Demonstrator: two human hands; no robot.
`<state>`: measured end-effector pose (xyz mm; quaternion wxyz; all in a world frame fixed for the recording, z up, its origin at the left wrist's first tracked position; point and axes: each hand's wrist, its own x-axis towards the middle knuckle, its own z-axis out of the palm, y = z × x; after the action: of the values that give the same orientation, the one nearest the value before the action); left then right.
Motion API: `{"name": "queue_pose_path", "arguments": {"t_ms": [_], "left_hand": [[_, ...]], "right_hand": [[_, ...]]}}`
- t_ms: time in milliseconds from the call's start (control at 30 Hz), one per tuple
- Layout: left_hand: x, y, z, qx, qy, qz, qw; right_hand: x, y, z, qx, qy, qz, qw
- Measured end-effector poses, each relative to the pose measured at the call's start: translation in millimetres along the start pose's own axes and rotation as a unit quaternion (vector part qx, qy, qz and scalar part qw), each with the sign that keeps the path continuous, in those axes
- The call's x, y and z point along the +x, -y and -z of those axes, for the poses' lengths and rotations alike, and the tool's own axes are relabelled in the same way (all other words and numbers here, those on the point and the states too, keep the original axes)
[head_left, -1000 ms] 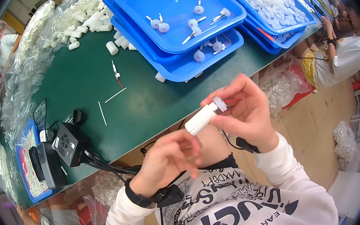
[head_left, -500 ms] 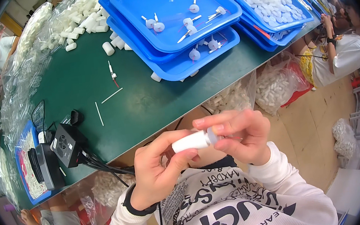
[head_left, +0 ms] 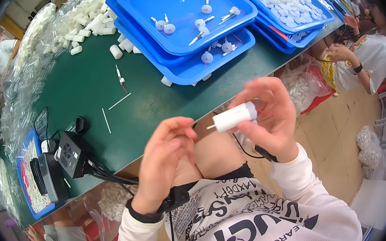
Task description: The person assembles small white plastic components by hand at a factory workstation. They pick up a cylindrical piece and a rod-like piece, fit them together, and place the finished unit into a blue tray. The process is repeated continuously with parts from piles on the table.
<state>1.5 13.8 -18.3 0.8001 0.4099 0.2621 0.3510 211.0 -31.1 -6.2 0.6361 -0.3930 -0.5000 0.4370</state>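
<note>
The left hand keeps a loose curl, its fingers apart; past them the edge of the table slants toward two o'clock. A narrow open gap separates them from the pin of the cylinder. Its long axis tilts: pin toward half past eight, cap toward half past two. The right hand clamps it between thumb and fingers, hiding part; a red wire beyond is hard to make out.

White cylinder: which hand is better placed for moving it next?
Probably the right hand: it holds the white cylinder, while the left hand is apart from it, with nothing visible in its grip.
</note>
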Motion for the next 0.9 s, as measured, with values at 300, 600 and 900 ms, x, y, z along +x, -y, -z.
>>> {"name": "queue_pose_path", "arguments": {"t_ms": [300,600,900], "left_hand": [[-11,0,-9,0.009,-0.032,-0.049,0.998],[-13,4,-14,0.200,-0.050,-0.196,0.959],[-12,11,-16,0.271,-0.092,-0.228,0.931]], "right_hand": [[-3,-6,-3,0.018,0.082,0.022,0.996],[7,5,3,0.012,0.120,-0.045,0.992],[13,3,11,-0.036,0.174,-0.095,0.979]]}}
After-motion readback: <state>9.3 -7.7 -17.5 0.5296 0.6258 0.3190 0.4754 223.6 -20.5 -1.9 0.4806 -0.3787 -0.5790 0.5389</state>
